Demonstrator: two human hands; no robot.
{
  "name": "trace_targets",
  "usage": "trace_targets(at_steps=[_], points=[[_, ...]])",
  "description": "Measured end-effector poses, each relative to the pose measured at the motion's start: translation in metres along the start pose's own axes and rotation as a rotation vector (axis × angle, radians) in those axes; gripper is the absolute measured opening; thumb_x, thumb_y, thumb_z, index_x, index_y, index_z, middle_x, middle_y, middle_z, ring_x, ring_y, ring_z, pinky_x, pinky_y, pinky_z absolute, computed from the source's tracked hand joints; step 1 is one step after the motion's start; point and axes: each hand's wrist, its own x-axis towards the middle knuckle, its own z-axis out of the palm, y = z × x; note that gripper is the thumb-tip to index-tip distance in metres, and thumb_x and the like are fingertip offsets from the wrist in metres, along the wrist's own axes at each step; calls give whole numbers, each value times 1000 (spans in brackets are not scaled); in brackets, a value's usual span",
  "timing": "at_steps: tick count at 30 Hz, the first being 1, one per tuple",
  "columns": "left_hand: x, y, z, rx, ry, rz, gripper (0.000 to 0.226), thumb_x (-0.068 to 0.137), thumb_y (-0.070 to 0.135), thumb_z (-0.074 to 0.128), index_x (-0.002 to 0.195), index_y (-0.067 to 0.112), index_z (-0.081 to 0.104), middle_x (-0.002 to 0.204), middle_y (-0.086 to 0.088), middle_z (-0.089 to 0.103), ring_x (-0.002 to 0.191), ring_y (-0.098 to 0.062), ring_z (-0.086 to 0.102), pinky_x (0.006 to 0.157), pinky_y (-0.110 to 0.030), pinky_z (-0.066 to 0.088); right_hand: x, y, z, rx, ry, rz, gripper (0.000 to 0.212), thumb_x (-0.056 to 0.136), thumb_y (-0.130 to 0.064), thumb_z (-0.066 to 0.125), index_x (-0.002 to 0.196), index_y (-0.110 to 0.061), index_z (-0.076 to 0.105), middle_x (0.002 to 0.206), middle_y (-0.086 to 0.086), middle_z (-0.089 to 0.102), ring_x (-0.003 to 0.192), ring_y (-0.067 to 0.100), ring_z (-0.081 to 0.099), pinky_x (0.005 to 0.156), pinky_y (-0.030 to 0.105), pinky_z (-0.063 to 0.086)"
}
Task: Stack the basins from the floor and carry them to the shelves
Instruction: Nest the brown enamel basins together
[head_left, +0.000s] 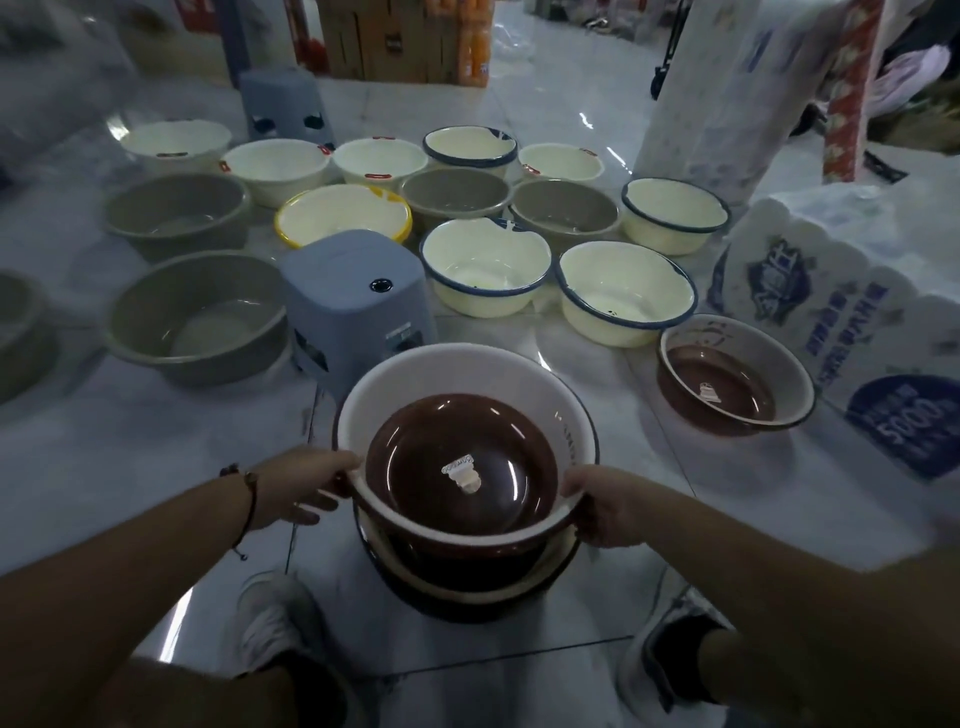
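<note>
Low in the frame, the left hand (304, 486) and right hand (605, 506) are each gripping the rim of a round white-walled, brown-bottomed basin (519, 387). It is sitting tilted atop a stack of basins (467, 592).

Single head-worn wide-angle view looked forward and steeply down at the glossy pale tiled floor (156, 467). Forearms entered from the bottom edge, close to the lens. Frame edges were curved and blurred. No second view overlapped.

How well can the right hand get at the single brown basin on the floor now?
Probably not yet: the right hand and the left hand both hold the rim of the top basin. The floor towards the brown basin looks free.
</note>
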Motion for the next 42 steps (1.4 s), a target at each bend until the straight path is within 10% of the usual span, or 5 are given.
trace_targets(at_steps=[8,13,23,32,42], points=[[12,-15,17,483,65,135,38,92,38,62,101,2,69,83,-9,57,70,-18,52,57,-24,39,8,20,0,-451,243,-163,34,85,-13,60,118,-9,52,107,10,51,84,20,48,55,22,36],[23,7,32,785,48,282,52,92,41,58,138,19,50,139,-5,53,125,-23,52,100,-31,42,24,33,12,-741,238,-123,42,90,-14,58,130,-2,50,113,10,51,93,19,47,68,22,41],[44,97,88,1289,65,637,48,88,44,51,134,29,52,126,0,60,114,-23,56,98,-39,48,42,14,-9,-1214,208,-155,49,96,-38,52,136,-10,53,134,11,56,121,26,55,97,32,45],[83,222,185,1273,54,856,53,95,41,45,144,25,36,143,-8,42,126,-31,46,103,-45,37,74,-65,-136,-956,408,-203,67,97,-49,49,149,-9,35,156,12,32,142,27,33,112,33,27],[216,240,221,1497,-296,531,71,88,74,37,151,44,24,158,1,29,142,-27,34,113,-48,30,220,-126,-285,-665,651,-139,83,67,-42,67,139,-7,44,135,17,53,121,34,54,102,41,46]])
